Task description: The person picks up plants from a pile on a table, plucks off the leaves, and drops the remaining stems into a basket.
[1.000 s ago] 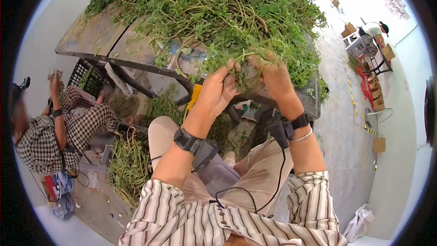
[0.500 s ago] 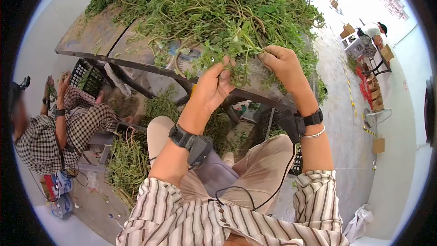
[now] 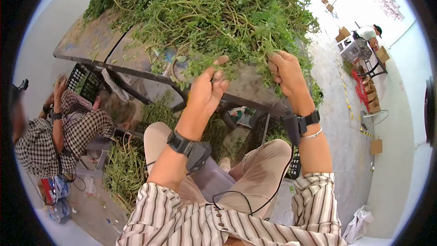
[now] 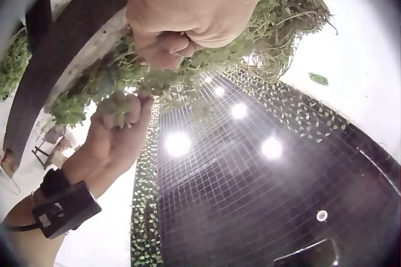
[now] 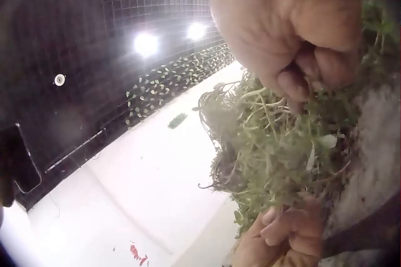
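Note:
In front of the table edge, my left hand (image 3: 207,89) pinches a leafy green sprig (image 3: 199,62) between thumb and fingers, other fingers half curled. Farther right, my right hand (image 3: 290,74) grips another bit of green stem (image 3: 263,60) with bent fingers, thumb side toward the pile. A large heap of trailing green stems and leaves (image 3: 200,9) lies just beyond both hands. The left wrist view shows leaves at the fingertips of the right hand (image 4: 116,135). In the right wrist view, curled fingers of the left hand (image 5: 285,236) are against the greenery.
The dark wooden table (image 3: 95,36) bears the heap. More cut stems (image 3: 123,171) lie on the floor at left, near a seated person (image 3: 59,127) and a black crate (image 3: 84,82). A second crate (image 3: 295,164) stands by my right knee. Another person (image 3: 366,41) is at far right.
My hands were close together over the greenery, then drew apart sideways. A stem that stretched near the right fingers is now lower, with leaves at each hand.

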Available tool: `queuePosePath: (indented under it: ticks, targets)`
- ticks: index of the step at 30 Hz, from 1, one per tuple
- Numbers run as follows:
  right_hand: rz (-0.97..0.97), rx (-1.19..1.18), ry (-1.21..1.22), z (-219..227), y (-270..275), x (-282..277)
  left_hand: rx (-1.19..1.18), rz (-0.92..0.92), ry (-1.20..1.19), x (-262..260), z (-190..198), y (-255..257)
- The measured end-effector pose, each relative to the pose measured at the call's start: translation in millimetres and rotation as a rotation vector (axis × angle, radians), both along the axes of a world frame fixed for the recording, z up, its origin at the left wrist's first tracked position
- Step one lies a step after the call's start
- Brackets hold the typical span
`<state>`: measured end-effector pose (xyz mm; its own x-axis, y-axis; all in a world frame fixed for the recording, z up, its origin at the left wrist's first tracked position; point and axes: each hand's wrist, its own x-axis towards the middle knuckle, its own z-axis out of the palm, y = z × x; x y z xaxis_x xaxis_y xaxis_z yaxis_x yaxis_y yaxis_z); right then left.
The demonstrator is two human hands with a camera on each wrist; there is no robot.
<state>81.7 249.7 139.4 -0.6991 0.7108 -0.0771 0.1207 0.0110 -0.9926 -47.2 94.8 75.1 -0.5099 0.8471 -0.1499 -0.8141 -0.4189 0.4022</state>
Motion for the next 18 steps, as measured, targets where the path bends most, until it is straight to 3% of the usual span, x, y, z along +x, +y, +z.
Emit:
queuePosePath:
  ticks: [5, 7, 9, 11, 13, 15, 18]
  targets:
    - [-0.122, 0.264, -0.066, -5, 3, -1, -0.051, 0.056, 0.021, 19, 21, -10]
    - [-0.097, 0.382, -0.096, -6, 4, 0, -0.05, -0.023, 0.084, 23, 19, -13]
    - [-0.084, 0.871, -0.124, -7, 0, -3, 0.039, -0.101, 0.428, 33, 21, -15]
    - [-0.088, 0.962, -0.14, -7, -11, -6, -0.061, -0.053, 0.433, 47, 26, -10]
    - [-0.095, 1.063, -0.157, -4, -24, -7, 0.021, -0.104, 0.421, 50, 7, -2]
    - [0.02, 1.402, -0.175, -2, -37, -6, 0.029, -0.063, 0.391, 53, 2, 2]
    - [-0.009, 1.41, -0.256, -6, -44, -5, -0.013, 0.014, 0.317, 51, 9, 3]
